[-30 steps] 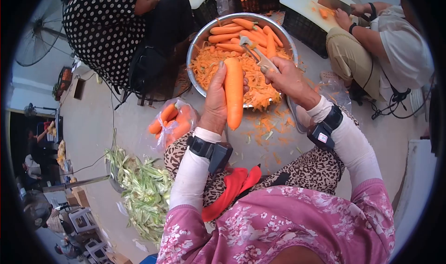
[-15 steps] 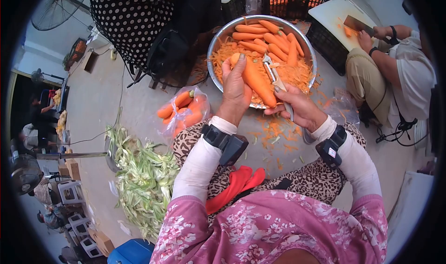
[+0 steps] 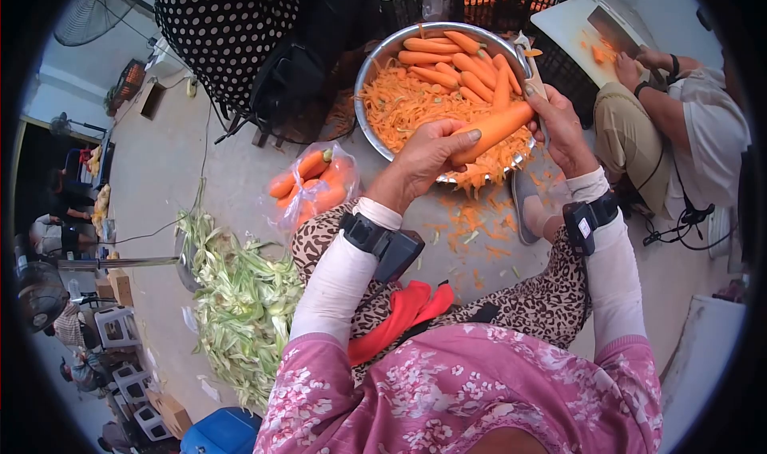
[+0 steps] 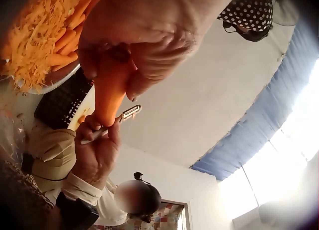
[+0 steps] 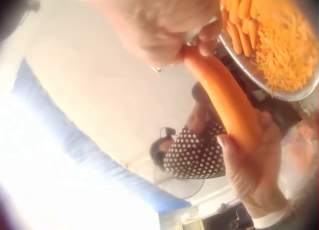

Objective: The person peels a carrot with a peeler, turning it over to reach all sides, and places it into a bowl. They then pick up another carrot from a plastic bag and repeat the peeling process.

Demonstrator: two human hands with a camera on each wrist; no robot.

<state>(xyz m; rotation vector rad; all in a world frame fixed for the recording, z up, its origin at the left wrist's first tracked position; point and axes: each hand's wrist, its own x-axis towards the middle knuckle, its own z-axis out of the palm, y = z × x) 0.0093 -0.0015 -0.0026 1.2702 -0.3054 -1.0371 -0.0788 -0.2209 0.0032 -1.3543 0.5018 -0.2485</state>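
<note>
A large orange carrot (image 3: 497, 131) is held slantwise above the near right rim of a metal basin (image 3: 361, 106). The left hand (image 3: 423, 160) grips its lower left end, thumb along the top. At the other end the right hand (image 3: 562, 126) has its fingertips on the carrot and holds a peeler (image 3: 534, 74), whose head points away from the body. In the left wrist view the peeler's metal head (image 4: 131, 112) stands out beside the carrot (image 4: 108, 93). The right wrist view shows the left hand (image 5: 256, 165) wrapped round the carrot's far end (image 5: 224, 93).
Whole carrots (image 3: 475, 74) and orange peelings (image 3: 399, 106) fill the basin. A plastic bag of carrots (image 3: 315, 186) and a heap of green husks (image 3: 244, 310) lie at left. Two people sit nearby; the one at right works with a cleaver on a white board (image 3: 579, 34).
The carrot has swung from pointing down toward the body to pointing up and right. The right hand has moved up and right, and the peeler head now points away from the body.
</note>
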